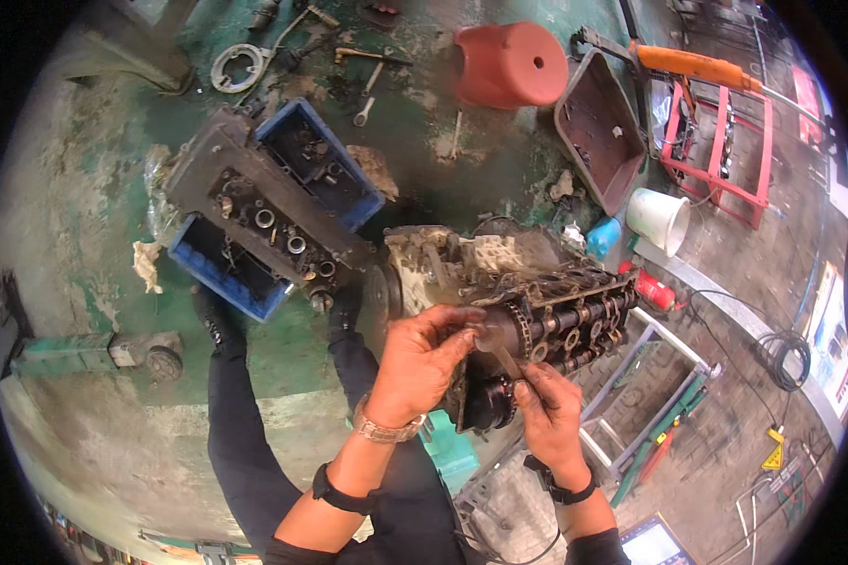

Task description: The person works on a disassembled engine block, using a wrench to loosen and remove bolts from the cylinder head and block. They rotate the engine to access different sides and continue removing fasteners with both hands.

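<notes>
A dirty engine [499, 273] lies in front of me with its camshafts [584, 325] exposed along the right side. Dark round sprockets with chain sit at the near end; the lower sprocket [488, 403] is just left of my right fingers. My left hand [419, 363] pinches the rounded upper end of a flat, narrow strip [507, 362], whose exact kind I cannot make out. Its lower end is between the thumb and fingers of my right hand [548, 405]. The strip slants across the engine's near end, and my fingers partly hide it.
Left of the engine, a long dark engine cover [264, 202] rests across two blue crates [297, 306]. Farther off are a red stool [513, 66], a brown tray [594, 141] and a white bucket [658, 221]. A metal frame [631, 377] stands at right; cables [782, 358] lie beyond.
</notes>
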`<state>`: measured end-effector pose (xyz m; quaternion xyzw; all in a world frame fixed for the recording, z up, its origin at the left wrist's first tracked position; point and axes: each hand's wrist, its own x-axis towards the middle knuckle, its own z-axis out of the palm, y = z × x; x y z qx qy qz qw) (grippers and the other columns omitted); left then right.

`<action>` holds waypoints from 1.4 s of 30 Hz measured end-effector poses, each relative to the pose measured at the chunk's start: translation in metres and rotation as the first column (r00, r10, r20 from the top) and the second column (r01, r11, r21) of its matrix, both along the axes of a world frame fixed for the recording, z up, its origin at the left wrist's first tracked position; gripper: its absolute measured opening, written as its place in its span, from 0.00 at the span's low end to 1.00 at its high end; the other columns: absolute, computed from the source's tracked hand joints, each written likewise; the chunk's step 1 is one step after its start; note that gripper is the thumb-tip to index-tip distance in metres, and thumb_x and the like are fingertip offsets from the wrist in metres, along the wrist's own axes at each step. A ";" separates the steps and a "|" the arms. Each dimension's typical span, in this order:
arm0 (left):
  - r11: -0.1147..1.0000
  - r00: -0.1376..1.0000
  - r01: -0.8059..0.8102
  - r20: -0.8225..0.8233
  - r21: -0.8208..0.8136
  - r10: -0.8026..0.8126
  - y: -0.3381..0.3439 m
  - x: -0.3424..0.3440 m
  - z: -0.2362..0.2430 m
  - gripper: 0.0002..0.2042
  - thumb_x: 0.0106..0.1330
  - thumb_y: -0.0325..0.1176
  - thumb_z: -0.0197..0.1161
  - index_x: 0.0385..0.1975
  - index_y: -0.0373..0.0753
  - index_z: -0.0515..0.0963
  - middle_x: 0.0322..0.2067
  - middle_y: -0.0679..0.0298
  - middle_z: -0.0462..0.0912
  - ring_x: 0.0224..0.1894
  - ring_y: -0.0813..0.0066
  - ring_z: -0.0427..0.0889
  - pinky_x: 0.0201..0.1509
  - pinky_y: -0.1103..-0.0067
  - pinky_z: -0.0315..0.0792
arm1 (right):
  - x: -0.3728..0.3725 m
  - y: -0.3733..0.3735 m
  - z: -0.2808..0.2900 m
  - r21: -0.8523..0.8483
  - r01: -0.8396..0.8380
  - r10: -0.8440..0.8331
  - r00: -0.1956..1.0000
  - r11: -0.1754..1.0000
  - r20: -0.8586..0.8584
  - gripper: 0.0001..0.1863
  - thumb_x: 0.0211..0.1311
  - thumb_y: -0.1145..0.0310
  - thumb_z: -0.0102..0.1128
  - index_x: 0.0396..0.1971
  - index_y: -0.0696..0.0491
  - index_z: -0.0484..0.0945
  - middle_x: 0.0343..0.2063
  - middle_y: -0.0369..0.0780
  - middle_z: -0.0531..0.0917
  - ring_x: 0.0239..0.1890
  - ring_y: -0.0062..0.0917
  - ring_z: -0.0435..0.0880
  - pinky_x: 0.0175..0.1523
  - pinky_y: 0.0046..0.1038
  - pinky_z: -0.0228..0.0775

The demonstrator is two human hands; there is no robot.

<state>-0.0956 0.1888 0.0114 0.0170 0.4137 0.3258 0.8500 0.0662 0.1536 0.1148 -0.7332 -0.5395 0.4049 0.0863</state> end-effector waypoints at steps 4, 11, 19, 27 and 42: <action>0.999 0.998 -0.047 0.031 0.015 0.047 -0.009 -0.005 0.000 0.09 0.62 0.21 0.60 0.42 0.29 0.79 0.37 0.62 0.83 0.39 0.79 0.81 0.43 0.83 0.75 | -0.008 -0.004 0.001 -0.085 0.006 -0.007 1.000 0.996 -0.001 0.09 0.59 0.78 0.60 0.38 0.67 0.77 0.26 0.45 0.79 0.24 0.28 0.76 0.30 0.24 0.68; 0.999 0.996 -0.050 0.068 0.014 0.049 -0.026 -0.013 -0.004 0.10 0.66 0.22 0.56 0.45 0.29 0.78 0.38 0.63 0.82 0.37 0.79 0.80 0.44 0.82 0.74 | -0.011 -0.011 -0.002 -0.097 -0.013 0.012 1.000 0.995 -0.016 0.11 0.61 0.75 0.60 0.40 0.66 0.78 0.27 0.45 0.79 0.24 0.27 0.77 0.30 0.24 0.69; 0.998 0.998 -0.058 -0.022 0.010 0.059 -0.036 -0.042 -0.001 0.11 0.66 0.28 0.61 0.45 0.29 0.78 0.39 0.62 0.82 0.37 0.78 0.81 0.43 0.81 0.76 | -0.043 -0.041 -0.015 -0.308 0.174 -0.252 0.939 0.935 -0.234 0.15 0.64 0.74 0.58 0.48 0.65 0.73 0.32 0.37 0.81 0.28 0.16 0.79 0.32 0.18 0.73; 1.000 0.936 -0.003 -0.351 0.023 0.011 -0.044 -0.117 -0.055 0.07 0.63 0.26 0.63 0.38 0.31 0.79 0.34 0.62 0.84 0.32 0.77 0.81 0.38 0.80 0.76 | -0.129 -0.083 -0.082 -0.692 0.381 -0.769 0.489 0.613 -0.411 0.14 0.68 0.71 0.53 0.49 0.62 0.72 0.34 0.39 0.81 0.31 0.20 0.80 0.35 0.22 0.74; 0.909 0.711 -0.394 -0.671 -0.135 0.209 -0.087 -0.251 -0.106 0.11 0.65 0.31 0.62 0.42 0.31 0.75 0.35 0.57 0.82 0.31 0.72 0.82 0.34 0.78 0.79 | -0.144 -0.122 -0.217 -0.762 0.553 -0.918 0.374 0.336 -0.133 0.05 0.67 0.70 0.52 0.35 0.56 0.74 0.27 0.37 0.79 0.25 0.22 0.78 0.28 0.25 0.72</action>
